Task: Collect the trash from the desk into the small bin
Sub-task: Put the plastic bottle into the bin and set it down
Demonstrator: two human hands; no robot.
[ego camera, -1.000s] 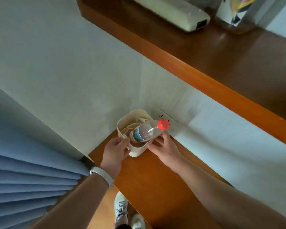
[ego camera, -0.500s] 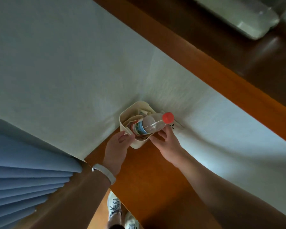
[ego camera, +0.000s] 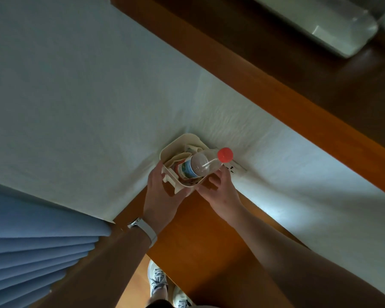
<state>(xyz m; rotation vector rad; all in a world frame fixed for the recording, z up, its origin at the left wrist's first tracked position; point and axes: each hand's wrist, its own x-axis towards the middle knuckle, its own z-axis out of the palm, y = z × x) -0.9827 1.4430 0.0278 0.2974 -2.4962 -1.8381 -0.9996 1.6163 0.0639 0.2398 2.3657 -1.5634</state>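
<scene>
A small cream bin [ego camera: 173, 150] sits at the desk's [ego camera: 200, 236] far edge against the white wall [ego camera: 80, 90]. A clear bottle [ego camera: 195, 166] with a red cap [ego camera: 225, 154] leans inside it, neck protruding over crumpled paper [ego camera: 176, 160]. The left hand [ego camera: 162, 192] has its grip closed on the bin's near side; the right hand [ego camera: 218, 192] cups the other, fingers partly hidden. A wall socket [ego camera: 237, 170] hides behind the cap. Blue curtain [ego camera: 36, 245] hangs left.
</scene>
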